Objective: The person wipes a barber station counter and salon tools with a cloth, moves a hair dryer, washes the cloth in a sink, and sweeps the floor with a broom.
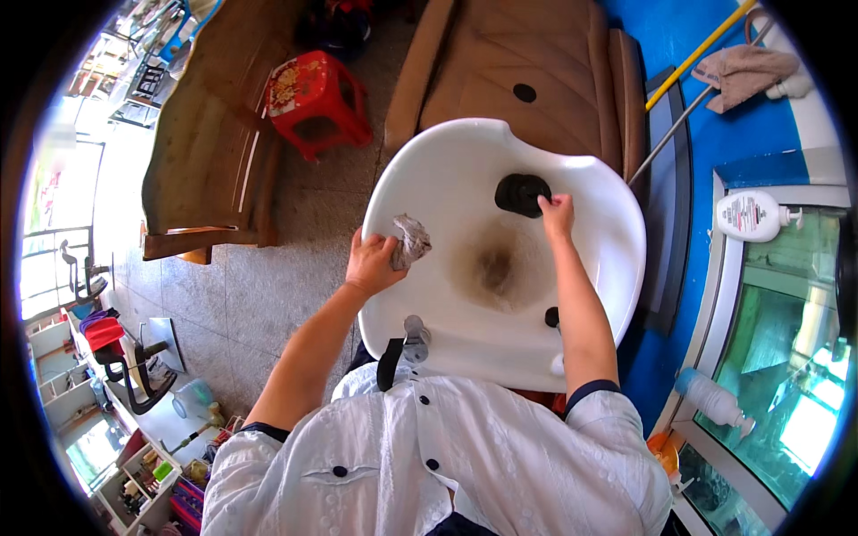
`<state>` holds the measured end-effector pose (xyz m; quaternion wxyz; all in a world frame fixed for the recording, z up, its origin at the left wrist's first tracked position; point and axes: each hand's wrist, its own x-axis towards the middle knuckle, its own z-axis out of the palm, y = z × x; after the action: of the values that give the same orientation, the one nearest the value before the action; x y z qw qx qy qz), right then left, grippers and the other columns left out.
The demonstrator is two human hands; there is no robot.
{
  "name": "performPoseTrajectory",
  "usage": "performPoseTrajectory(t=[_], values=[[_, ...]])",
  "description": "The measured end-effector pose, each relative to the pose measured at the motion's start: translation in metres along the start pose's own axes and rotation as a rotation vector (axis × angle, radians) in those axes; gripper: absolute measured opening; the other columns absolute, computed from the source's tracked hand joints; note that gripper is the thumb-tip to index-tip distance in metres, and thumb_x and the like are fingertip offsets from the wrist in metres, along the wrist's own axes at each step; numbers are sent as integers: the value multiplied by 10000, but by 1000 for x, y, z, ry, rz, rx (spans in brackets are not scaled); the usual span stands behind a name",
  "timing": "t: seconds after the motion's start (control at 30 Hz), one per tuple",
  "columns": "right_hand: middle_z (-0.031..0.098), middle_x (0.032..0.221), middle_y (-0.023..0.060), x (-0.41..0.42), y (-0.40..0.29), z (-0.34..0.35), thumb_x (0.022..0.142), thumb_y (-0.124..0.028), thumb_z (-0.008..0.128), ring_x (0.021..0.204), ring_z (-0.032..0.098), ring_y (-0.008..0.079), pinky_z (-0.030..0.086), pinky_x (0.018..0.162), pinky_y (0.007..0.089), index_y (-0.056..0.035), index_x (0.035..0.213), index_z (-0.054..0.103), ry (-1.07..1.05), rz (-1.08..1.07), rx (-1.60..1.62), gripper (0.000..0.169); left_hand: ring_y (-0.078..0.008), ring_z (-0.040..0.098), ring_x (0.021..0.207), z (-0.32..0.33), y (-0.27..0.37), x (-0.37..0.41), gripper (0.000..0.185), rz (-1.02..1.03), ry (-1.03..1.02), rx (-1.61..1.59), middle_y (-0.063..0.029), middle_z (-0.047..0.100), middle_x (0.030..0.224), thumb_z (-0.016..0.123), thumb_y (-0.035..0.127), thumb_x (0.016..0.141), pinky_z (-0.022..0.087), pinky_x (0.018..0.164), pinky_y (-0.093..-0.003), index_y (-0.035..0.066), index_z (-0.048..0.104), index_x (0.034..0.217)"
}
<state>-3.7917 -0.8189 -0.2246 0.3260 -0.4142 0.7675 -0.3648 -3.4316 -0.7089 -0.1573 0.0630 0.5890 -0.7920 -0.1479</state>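
Observation:
A white shampoo basin (429, 174) lies before me, with dark brown staining (496, 268) around its low middle. My left hand (375, 261) is at the basin's left rim, holding a crumpled greyish cloth (411, 242) just inside it. On the far inner wall sits a black, rounded, rubber-like piece (517, 194). The fingers of my right hand (557, 213) pinch its right edge. Near me, a chrome fitting (415, 335) stands at the left of the basin, and a black round part (552, 316) shows partly behind my right forearm.
Beyond the basin is a brown padded salon chair (516, 60). A red plastic stool (315, 100) stands beside a wooden bench (214, 134). To the right are a pump bottle (747, 216), a second bottle (714, 395) and a hanging towel (747, 74). Shelves (134, 482) line the lower left.

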Motion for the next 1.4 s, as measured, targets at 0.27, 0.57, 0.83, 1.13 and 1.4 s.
performPoseTrajectory(t=[0.27, 0.57, 0.83, 1.13, 1.4], values=[[572, 1168, 109, -154, 32, -50, 801, -266, 607, 1109, 515, 319, 378, 970, 444, -98, 1195, 527, -249, -272, -1181, 436, -221, 533, 1004, -1, -13, -12, 429, 24, 25, -99, -62, 613, 846, 664, 366, 630, 216, 1038, -491, 127, 550, 967], [609, 1071, 170, -250, 59, -8, 779, -129, 635, 963, 597, 281, 466, 827, 364, -12, 1159, 535, -357, -204, -141, 409, -284, 460, 1081, -24, 10, -50, 569, -336, 302, -669, -114, 506, 1061, 729, 393, 653, 352, 960, -410, 3, 582, 1040], [592, 1065, 124, -329, -158, 43, 777, -220, 693, 913, 592, 205, 471, 807, 323, 9, 1192, 487, -489, -413, 205, 517, -313, 544, 936, -76, -3, -135, 590, -198, 319, -1009, -172, 492, 995, 725, 219, 662, 461, 819, -382, 23, 488, 1166], [606, 895, -4, -432, -269, 126, 866, -262, 614, 793, 553, 73, 448, 737, 226, -35, 1019, 583, -909, -133, 759, 276, -222, 576, 1000, -156, -83, -255, 420, -161, -51, -2432, -86, 570, 1109, 467, 175, 856, 452, 897, -377, 80, 410, 1261], [530, 727, -39, -478, -330, 178, 874, -218, 599, 670, 448, 25, 387, 587, 193, -19, 954, 593, -697, -702, 344, 214, -166, 594, 908, -194, -152, -329, 276, -542, 690, -2051, -29, 599, 1024, 490, 133, 857, 492, 786, -352, 112, 488, 1132]])
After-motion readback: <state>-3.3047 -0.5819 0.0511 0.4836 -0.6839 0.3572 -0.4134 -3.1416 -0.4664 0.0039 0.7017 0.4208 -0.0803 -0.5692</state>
